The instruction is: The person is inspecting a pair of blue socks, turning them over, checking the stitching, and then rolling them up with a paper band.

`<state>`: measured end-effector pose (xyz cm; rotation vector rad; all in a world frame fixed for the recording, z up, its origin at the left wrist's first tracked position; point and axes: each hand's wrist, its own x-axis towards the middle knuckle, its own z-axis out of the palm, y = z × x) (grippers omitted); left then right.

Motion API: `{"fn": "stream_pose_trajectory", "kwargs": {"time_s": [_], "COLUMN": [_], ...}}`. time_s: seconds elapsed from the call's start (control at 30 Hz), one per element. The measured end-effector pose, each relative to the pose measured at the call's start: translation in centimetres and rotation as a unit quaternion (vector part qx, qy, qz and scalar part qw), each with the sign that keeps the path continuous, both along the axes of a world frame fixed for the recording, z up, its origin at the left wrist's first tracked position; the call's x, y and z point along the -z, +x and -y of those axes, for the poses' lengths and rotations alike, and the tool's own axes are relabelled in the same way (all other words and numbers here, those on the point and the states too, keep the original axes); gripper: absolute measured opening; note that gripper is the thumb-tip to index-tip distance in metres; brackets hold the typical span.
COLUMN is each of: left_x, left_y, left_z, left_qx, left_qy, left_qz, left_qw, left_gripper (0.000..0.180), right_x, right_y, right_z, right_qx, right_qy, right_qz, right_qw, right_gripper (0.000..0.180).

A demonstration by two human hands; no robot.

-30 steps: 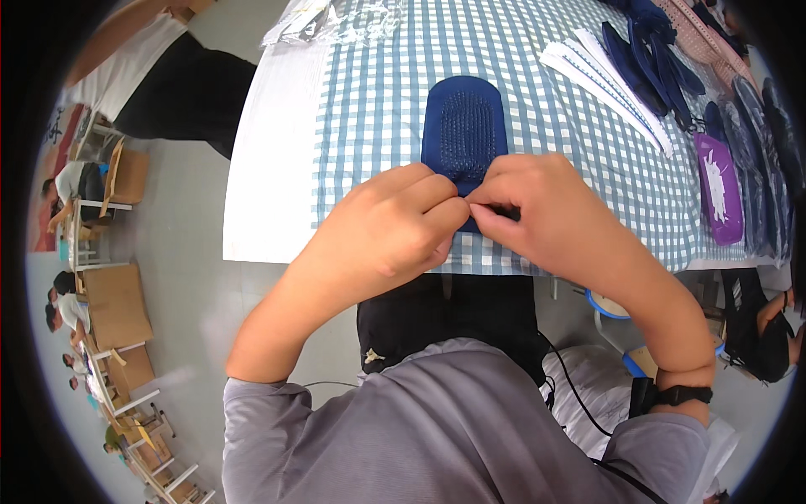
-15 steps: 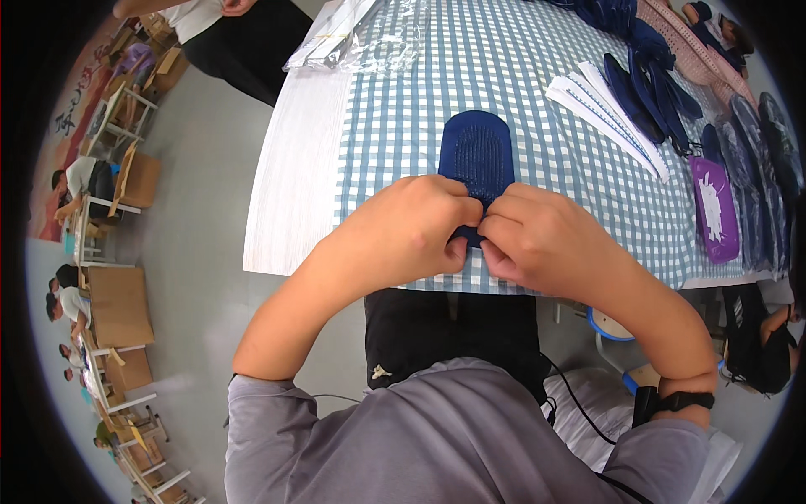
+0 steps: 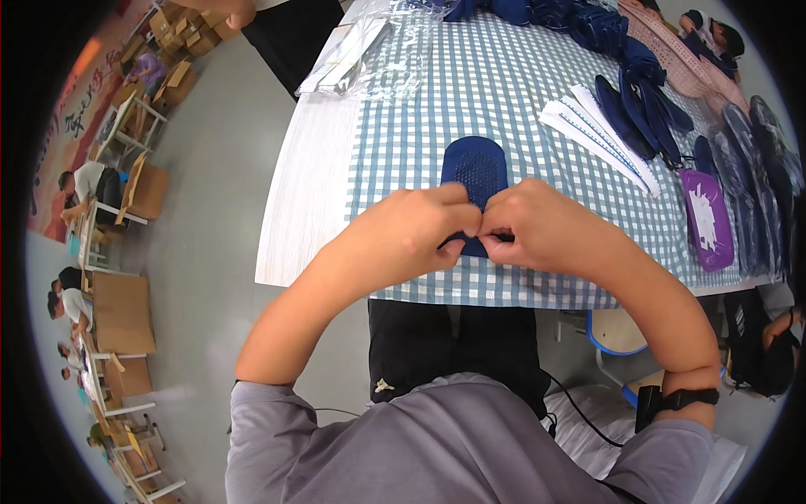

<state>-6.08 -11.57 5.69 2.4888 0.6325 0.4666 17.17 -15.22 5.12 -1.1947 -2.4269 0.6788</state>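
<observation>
A dark-blue, round-ended fabric piece with a dotted surface [image 3: 475,164], sock-like or insole-like, lies flat on the checked cloth in front of me. Over its near half, my left hand [image 3: 424,223] is closed in a pinch from the left. From the other side my right hand [image 3: 525,225] pinches too, its fingertips meeting the left ones above the piece's middle. The fingers cover part of the piece, and exactly what bit of it they grip is hidden.
Blue-and-white checked cloth [image 3: 403,160] covers the table. White printed strips [image 3: 600,139], dark-blue straps [image 3: 638,118] and a purple packet [image 3: 708,220] lie at right, beside plastic-wrapped blue items [image 3: 743,181]. Clear bags [image 3: 357,55] sit far left, near a standing person [image 3: 290,38].
My hands stay over the dark-blue piece, with the right fingers drawn into a tighter pinch. The whole view has shifted slightly, and more bundled blue fabric shows at the far edge.
</observation>
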Motion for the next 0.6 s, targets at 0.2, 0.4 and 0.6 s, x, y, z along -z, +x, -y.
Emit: {"fn": "stream_pose_trajectory", "kwargs": {"time_s": [0.2,0.4,0.6], "left_x": [1.3,1.6,1.4], "left_y": [-0.6,-0.4,-0.1], "left_z": [0.7,0.4,-0.9], "left_qx": [0.041,0.035,0.064], "left_qy": [0.104,0.065,-0.004], "left_qz": [0.009,0.033,0.029], "left_qw": [0.994,0.997,0.998], "left_gripper": [0.022,0.024,0.027], "right_x": [0.0,0.9,2.0], "right_y": [-0.2,0.2,0.7], "right_z": [0.1,0.9,2.3], "right_qx": [-0.001,-0.007,-0.053], "right_qy": [0.004,0.075,0.261], "right_qz": [-0.007,-0.001,-0.017], "right_qw": [1.0,0.997,0.964], "right_gripper": [0.014,0.015,0.017]}}
